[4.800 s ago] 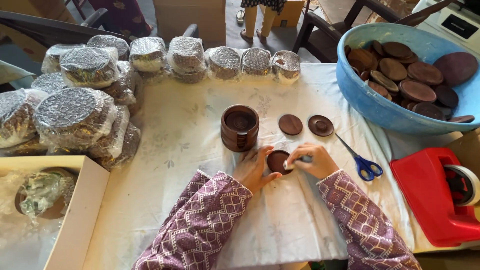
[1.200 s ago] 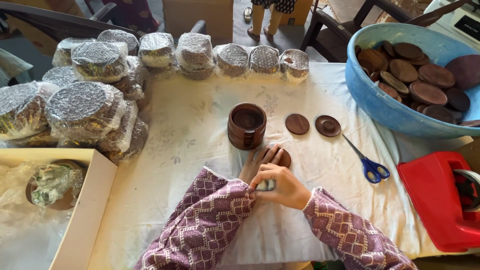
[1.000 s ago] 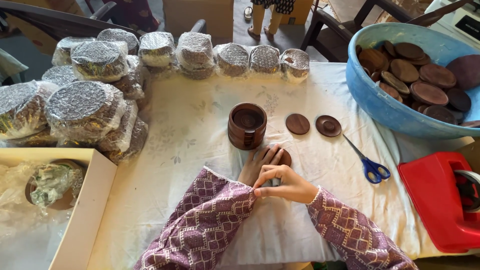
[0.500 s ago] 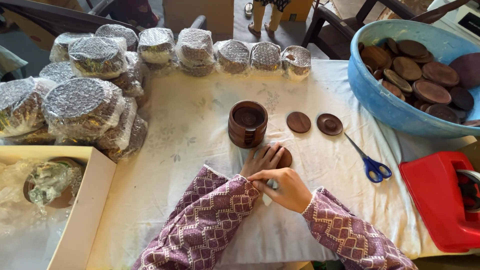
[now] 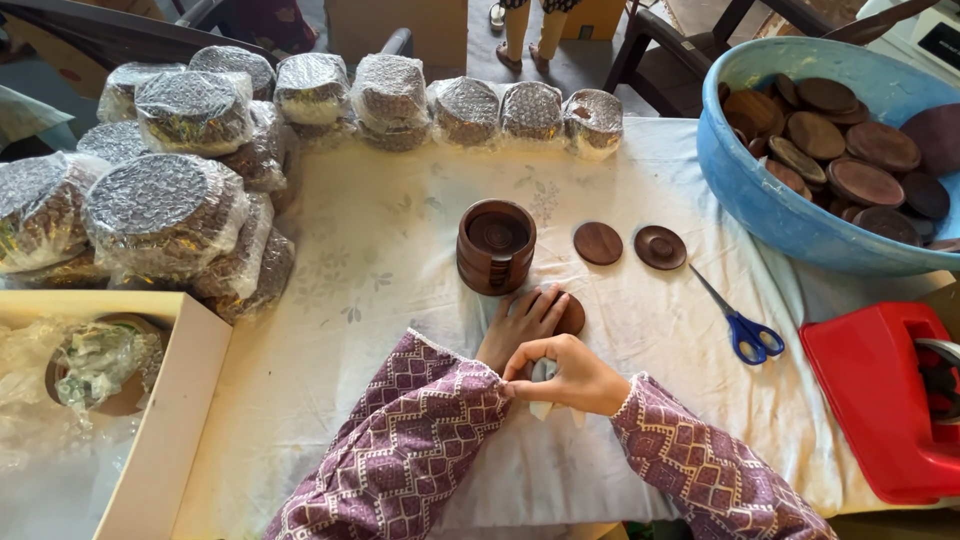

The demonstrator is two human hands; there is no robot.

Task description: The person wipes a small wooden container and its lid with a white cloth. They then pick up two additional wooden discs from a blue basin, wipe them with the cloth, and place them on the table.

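My left hand (image 5: 522,322) lies flat, palm down, on a round dark wooden coaster (image 5: 571,314) on the white cloth. My right hand (image 5: 570,375) sits just in front of it, thumb and forefinger pinched at the left cuff; pale slips of something show under it. A wooden coaster holder (image 5: 496,246) with coasters stacked inside stands just beyond my left hand. Two more coasters, a plain coaster (image 5: 598,243) and a rimmed coaster (image 5: 660,247), lie to its right.
Blue-handled scissors (image 5: 742,327) lie right of my hands. A blue tub (image 5: 770,200) of wooden discs stands far right, a red tape dispenser (image 5: 880,400) near right. Bubble-wrapped bundles (image 5: 165,205) pile up left and along the back. An open white box (image 5: 170,420) sits near left.
My right hand came off the coaster and drew back toward me to my left wrist, staying there. My left hand kept pressing the coaster.
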